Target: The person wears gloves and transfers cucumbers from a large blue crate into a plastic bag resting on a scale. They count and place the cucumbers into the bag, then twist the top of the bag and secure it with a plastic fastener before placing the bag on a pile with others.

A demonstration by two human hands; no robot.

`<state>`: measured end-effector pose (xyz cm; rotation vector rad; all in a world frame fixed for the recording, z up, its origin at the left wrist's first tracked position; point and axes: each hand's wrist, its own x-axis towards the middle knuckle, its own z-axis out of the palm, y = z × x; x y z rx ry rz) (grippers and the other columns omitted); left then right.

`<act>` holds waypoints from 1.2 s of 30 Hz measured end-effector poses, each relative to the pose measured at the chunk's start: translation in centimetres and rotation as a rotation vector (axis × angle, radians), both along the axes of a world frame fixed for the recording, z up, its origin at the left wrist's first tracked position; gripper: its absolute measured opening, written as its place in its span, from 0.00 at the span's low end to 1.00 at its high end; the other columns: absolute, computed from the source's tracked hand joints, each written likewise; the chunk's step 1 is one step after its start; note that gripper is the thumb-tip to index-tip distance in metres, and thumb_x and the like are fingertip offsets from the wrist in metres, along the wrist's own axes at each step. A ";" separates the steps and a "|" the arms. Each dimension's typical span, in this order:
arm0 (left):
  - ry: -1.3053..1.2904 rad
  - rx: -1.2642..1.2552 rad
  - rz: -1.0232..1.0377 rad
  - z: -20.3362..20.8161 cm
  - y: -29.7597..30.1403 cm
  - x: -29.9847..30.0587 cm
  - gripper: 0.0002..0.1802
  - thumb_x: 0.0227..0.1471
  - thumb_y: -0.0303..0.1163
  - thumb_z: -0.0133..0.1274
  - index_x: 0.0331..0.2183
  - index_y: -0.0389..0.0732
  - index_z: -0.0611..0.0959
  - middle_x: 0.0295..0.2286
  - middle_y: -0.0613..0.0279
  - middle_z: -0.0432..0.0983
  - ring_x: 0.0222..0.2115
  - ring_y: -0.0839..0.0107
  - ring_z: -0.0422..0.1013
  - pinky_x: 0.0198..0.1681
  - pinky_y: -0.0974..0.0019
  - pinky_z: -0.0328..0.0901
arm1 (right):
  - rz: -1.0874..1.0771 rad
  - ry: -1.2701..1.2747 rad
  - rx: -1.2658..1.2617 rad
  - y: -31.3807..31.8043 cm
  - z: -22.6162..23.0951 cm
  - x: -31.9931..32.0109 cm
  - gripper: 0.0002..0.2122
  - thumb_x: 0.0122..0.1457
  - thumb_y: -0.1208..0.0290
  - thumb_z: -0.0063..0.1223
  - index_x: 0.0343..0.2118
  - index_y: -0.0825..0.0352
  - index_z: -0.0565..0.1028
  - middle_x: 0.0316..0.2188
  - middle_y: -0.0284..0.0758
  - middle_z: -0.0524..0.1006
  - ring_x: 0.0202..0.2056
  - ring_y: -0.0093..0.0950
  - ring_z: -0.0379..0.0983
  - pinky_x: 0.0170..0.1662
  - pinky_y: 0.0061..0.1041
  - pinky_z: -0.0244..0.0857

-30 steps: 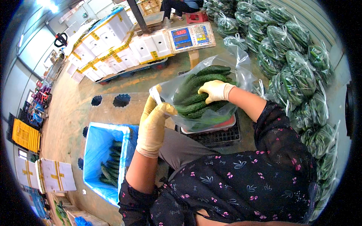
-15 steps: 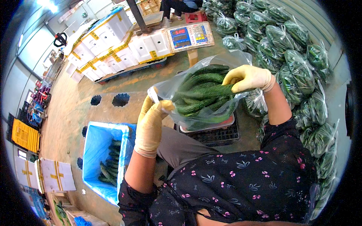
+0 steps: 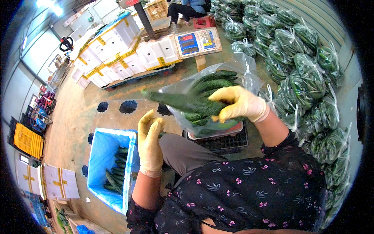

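Observation:
My gloved right hand [image 3: 238, 104] grips one long dark green cucumber [image 3: 167, 100], its far end blurred by motion and jutting left past the bag's mouth. Below and behind it, a clear plastic bag [image 3: 252, 76] full of cucumbers [image 3: 212, 80] rests on the weighing platform [image 3: 237, 128]. Apart from the bag, my gloved left hand [image 3: 150, 142] is raised with loosely bent fingers and holds nothing. Left of that hand stands a white foam box with a blue liner [image 3: 99, 163], with several cucumbers [image 3: 117, 171] inside.
Ahead is the scale's display panel [image 3: 198, 41] on a post. White taped foam boxes [image 3: 113, 35] are stacked on a pallet at the far left. Many filled bags of cucumbers [image 3: 307, 78] line the right wall. A person [image 3: 187, 11] sits at the back near a red stool [image 3: 204, 21].
My left hand has let go of the bag's edge and drawn back slightly. With a cucumber in it, my right hand has moved left, and the cucumber now sticks out of the bag.

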<state>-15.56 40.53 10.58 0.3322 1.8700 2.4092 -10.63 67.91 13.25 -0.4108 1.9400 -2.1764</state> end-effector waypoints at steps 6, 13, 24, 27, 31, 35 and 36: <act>0.060 0.051 -0.176 -0.1 -1.4 2.5 0.24 0.49 0.35 0.54 0.47 0.36 0.70 0.39 0.63 0.71 0.39 0.74 0.66 0.46 0.69 0.59 | 0.184 0.004 0.061 -4.8 -0.1 -1.1 0.23 0.47 0.68 0.64 0.44 0.73 0.72 0.36 0.31 0.76 0.38 0.19 0.69 0.43 0.21 0.64; 0.005 0.029 -0.333 0.6 -0.9 3.9 0.34 0.48 0.39 0.56 0.53 0.33 0.65 0.48 0.56 0.65 0.49 0.66 0.62 0.56 0.62 0.53 | 0.239 0.337 0.379 -7.7 -0.4 -1.7 0.23 0.48 0.60 0.62 0.43 0.70 0.73 0.35 0.36 0.76 0.38 0.23 0.71 0.43 0.23 0.64; -0.134 0.429 -0.135 -0.7 -4.0 2.4 0.32 0.51 0.57 0.46 0.44 0.37 0.73 0.42 0.55 0.70 0.43 0.60 0.65 0.53 0.56 0.56 | -0.294 0.320 0.502 1.1 -1.0 -4.6 0.11 0.54 0.71 0.55 0.40 0.68 0.75 0.33 0.32 0.77 0.35 0.18 0.71 0.41 0.20 0.66; -0.209 0.588 -0.145 -1.2 -5.3 1.8 0.31 0.51 0.55 0.47 0.44 0.37 0.72 0.39 0.54 0.69 0.42 0.59 0.63 0.51 0.56 0.56 | -0.463 0.229 0.928 6.1 -2.9 -6.6 0.12 0.51 0.62 0.52 0.35 0.64 0.76 0.34 0.39 0.78 0.36 0.34 0.75 0.42 0.28 0.67; -0.260 0.721 -0.129 -3.1 -6.8 1.2 0.30 0.51 0.52 0.47 0.45 0.36 0.70 0.38 0.54 0.69 0.41 0.60 0.63 0.51 0.56 0.57 | -0.408 0.155 1.332 9.2 -6.5 -8.3 0.13 0.49 0.62 0.50 0.34 0.65 0.76 0.34 0.43 0.77 0.37 0.40 0.73 0.42 0.34 0.66; -0.338 0.717 -0.047 -3.9 -7.0 1.3 0.31 0.51 0.52 0.47 0.45 0.34 0.71 0.37 0.55 0.70 0.39 0.61 0.64 0.50 0.58 0.58 | -0.329 0.019 1.620 9.3 -7.7 -9.1 0.14 0.45 0.66 0.50 0.34 0.65 0.77 0.33 0.44 0.77 0.38 0.42 0.73 0.43 0.36 0.66; -0.349 0.724 -0.052 -4.0 -7.0 1.3 0.31 0.51 0.52 0.47 0.45 0.34 0.71 0.37 0.55 0.70 0.38 0.61 0.64 0.50 0.58 0.58 | -0.349 -0.015 1.691 9.5 -8.1 -9.1 0.14 0.44 0.66 0.51 0.34 0.65 0.77 0.34 0.44 0.77 0.38 0.41 0.74 0.43 0.36 0.67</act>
